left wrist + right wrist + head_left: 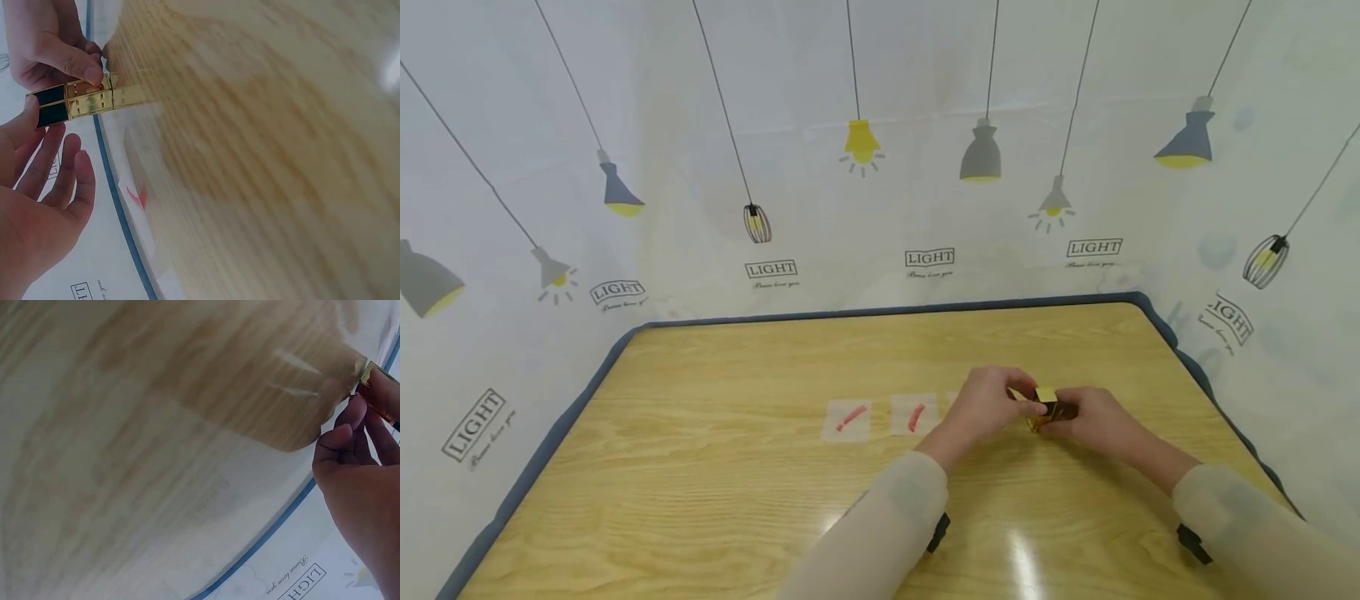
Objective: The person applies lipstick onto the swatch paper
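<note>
A small square-sided tube (1045,402), gold and black like a lipstick, stands upright between both hands at the right of the table. In the left wrist view, its gold part (90,102) meets the tabletop and its black part (53,106) is at the far end from it. My left hand (981,408) pinches the black end between thumb and forefinger, with the other fingers loosely spread. My right hand (1093,421) pinches the gold part near the table. In the right wrist view, that hand's fingers cover most of the tube.
Two white paper squares with red strokes, a left one (847,421) and a middle one (915,414), lie left of the hands. A third pale paper (954,400) is mostly hidden behind the left hand. The wooden table (700,483) has a blue edge, with printed white cloth around it.
</note>
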Demonstrator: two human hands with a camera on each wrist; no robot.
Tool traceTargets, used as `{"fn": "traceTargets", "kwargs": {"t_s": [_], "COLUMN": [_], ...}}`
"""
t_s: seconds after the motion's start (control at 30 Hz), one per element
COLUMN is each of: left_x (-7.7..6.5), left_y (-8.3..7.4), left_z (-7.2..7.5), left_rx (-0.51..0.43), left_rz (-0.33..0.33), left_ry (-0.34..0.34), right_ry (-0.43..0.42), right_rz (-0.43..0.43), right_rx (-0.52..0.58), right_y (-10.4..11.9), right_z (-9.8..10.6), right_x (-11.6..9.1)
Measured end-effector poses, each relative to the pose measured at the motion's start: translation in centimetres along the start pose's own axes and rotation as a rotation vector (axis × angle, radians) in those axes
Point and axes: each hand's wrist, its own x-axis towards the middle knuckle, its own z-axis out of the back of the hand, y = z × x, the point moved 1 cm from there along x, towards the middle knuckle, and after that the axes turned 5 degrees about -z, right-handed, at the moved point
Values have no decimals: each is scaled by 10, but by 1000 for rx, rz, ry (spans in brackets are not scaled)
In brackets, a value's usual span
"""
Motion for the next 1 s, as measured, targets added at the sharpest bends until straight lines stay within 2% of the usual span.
{"fn": "traceTargets", "kwargs": {"t_s": [0.2, 0.33, 0.7, 0.8, 0.87, 1.0], "left_x": [-3, -4, -10, -10, -10, -17], "left_y": [-4, -5, 5, 6, 8, 17], "left_z": [-2, -2, -5, 2, 11, 44], "left_rx": [-7, -31, -89, -74, -68, 1], "left_rz": [16, 36, 71, 67, 66, 33], "left_ry": [13, 6, 43, 62, 84, 119], "right_ry": [-8, -12, -28, -3, 34, 103], "right_rz": [-32, -22, 0, -8, -16, -15], "right_rx": [1, 2, 29, 39, 52, 35], "right_y": [-2, -3, -5, -5, -4, 2], "right_z": [-4, -4, -11, -11, -9, 1], "right_x": [-2, -3, -6, -5, -5, -7]}}
